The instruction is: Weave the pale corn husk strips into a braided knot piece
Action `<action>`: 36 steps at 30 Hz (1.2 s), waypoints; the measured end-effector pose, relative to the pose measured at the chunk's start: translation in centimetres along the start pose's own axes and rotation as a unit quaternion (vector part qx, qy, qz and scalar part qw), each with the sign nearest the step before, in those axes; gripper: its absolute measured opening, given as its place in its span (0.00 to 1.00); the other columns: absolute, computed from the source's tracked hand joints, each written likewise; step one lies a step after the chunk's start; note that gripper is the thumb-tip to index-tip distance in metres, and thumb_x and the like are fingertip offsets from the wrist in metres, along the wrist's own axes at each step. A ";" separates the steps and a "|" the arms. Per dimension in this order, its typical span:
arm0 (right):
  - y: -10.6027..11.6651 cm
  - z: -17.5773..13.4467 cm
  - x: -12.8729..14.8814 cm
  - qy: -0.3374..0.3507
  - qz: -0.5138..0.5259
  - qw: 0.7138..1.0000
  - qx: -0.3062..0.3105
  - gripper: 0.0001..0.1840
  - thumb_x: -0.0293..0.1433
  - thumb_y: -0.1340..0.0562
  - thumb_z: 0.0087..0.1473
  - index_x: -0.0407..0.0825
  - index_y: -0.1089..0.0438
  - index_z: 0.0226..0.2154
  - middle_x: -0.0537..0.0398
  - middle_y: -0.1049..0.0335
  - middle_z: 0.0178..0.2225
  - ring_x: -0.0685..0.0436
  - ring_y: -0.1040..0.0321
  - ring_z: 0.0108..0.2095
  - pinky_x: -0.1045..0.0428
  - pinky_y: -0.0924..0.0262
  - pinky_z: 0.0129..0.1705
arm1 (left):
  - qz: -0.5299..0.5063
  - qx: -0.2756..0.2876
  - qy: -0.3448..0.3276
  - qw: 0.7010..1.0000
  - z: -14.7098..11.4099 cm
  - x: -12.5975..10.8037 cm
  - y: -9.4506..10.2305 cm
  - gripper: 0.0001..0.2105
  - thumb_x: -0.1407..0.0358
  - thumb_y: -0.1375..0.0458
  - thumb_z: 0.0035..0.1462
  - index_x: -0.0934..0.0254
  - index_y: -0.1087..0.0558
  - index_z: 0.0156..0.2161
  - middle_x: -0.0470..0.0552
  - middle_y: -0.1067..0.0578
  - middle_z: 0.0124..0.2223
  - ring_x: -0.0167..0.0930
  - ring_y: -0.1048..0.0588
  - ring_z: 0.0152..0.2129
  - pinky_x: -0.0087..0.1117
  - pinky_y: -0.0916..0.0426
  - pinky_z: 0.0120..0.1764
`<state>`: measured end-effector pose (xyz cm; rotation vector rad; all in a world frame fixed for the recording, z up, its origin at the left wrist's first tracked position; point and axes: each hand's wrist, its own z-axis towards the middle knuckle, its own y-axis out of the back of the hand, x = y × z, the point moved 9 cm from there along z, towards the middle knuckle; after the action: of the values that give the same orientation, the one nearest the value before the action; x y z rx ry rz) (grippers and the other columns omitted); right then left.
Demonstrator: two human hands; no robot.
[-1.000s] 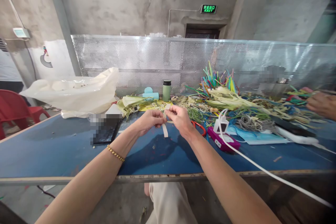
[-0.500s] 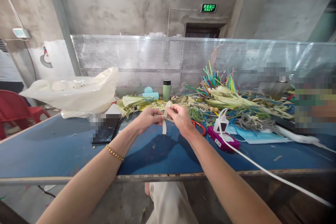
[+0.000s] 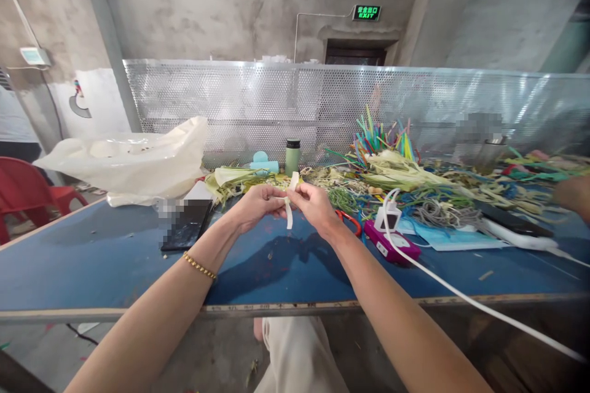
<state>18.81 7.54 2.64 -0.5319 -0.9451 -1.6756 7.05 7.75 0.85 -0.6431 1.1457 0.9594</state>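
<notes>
Both my hands meet over the middle of the blue table, pinching a narrow pale strip (image 3: 289,216), perhaps corn husk. My left hand (image 3: 259,207) grips it from the left with thumb and forefinger together. From the other side my right hand (image 3: 313,206) closes on it, thumb and fingertips touching. One end of the strip stands up above the fingers and the other hangs below them. Where the strip passes between the fingertips, it is hidden. Behind the hands lie dried husks (image 3: 233,177) and a green tumbler (image 3: 292,158) with a black lid.
A large plastic bag (image 3: 133,163) sits left, near a dark phone-like slab (image 3: 187,227). To the right are a purple box (image 3: 391,242) with a white charger and cable (image 3: 461,296), grey cord, and colourful stems (image 3: 380,138). A perforated metal screen (image 3: 239,98) stands behind. Part of another person shows far right.
My hands stay together at nearly the same spot with the strip. Its upper end now stands higher, and its lower end has risen slightly.
</notes>
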 end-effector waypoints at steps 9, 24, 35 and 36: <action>0.5 0.2 -0.4 0.006 -0.003 0.999 -0.031 0.16 0.41 0.38 0.49 0.45 0.32 0.22 0.57 0.37 0.20 0.49 0.42 0.25 0.54 0.46 0.27 | 0.028 -0.042 0.015 0.999 -0.1 0.0 0.6 0.10 0.66 0.34 0.50 0.69 0.30 0.30 0.48 0.25 0.23 0.26 0.25 0.19 0.27 0.33 0.25; 0.0 0.1 0.5 0.030 -0.020 0.999 -0.010 0.11 0.37 0.37 0.48 0.46 0.31 0.23 0.56 0.30 0.23 0.48 0.35 0.25 0.54 0.41 0.28 | -0.046 -0.076 0.011 0.996 -0.1 -0.1 1.0 0.08 0.75 0.39 0.50 0.67 0.35 0.28 0.47 0.27 0.22 0.31 0.22 0.20 0.27 0.32 0.25; 0.3 0.2 0.3 0.026 -0.034 0.999 -0.021 0.11 0.37 0.38 0.49 0.46 0.31 0.23 0.56 0.30 0.22 0.47 0.34 0.26 0.54 0.42 0.29 | -0.086 -0.094 -0.021 0.992 0.3 0.1 1.4 0.08 0.78 0.40 0.47 0.68 0.34 0.25 0.50 0.26 0.21 0.29 0.25 0.20 0.31 0.31 0.31; 0.3 0.2 0.3 0.024 -0.033 0.999 -0.024 0.12 0.37 0.38 0.49 0.46 0.31 0.23 0.56 0.31 0.22 0.47 0.35 0.25 0.54 0.42 0.28 | -0.086 -0.098 -0.021 0.991 0.3 0.1 1.4 0.08 0.78 0.40 0.47 0.68 0.34 0.25 0.50 0.26 0.21 0.29 0.25 0.20 0.31 0.31 0.31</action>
<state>19.02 7.54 3.09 -0.4950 -0.8983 -1.7656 5.91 8.67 0.91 -0.8621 0.9493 0.9386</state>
